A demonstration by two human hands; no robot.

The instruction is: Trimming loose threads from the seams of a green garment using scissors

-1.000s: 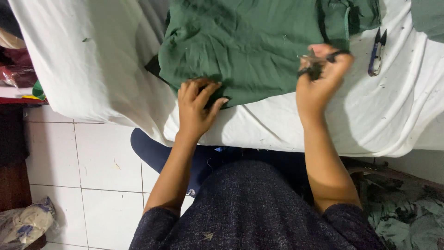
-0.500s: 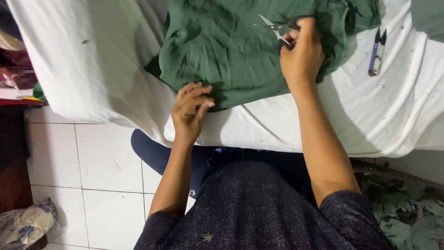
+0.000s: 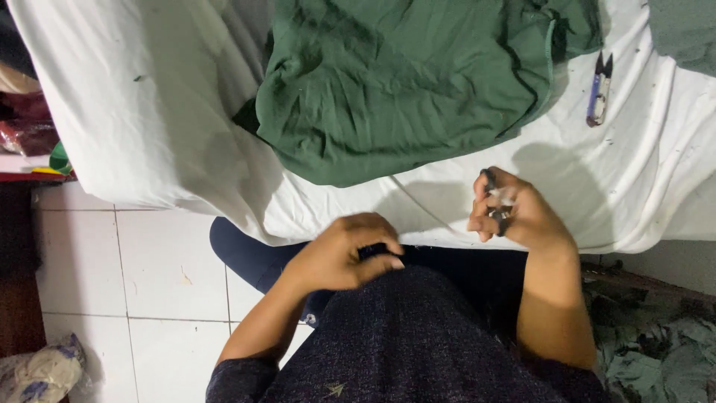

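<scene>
A dark green garment (image 3: 418, 82) lies bunched on a table covered in white cloth (image 3: 134, 112). My right hand (image 3: 514, 213) hovers just off the table's near edge, fingers curled around small dark thread snips (image 3: 494, 205). My left hand (image 3: 347, 254) is lower, near my lap, with fingers pinched together over something dark that I cannot make out. Neither hand touches the green garment.
A second pair of snips with a blue handle (image 3: 598, 89) lies on the white cloth at the right. More green fabric (image 3: 686, 30) sits at the top right corner, and a heap of green scraps (image 3: 656, 343) on the floor at the right. White floor tiles (image 3: 112, 276) at left.
Both hands have pulled back off the green garment toward my body. The right hand came down from the garment's top with the snips; the left dropped to my lap.
</scene>
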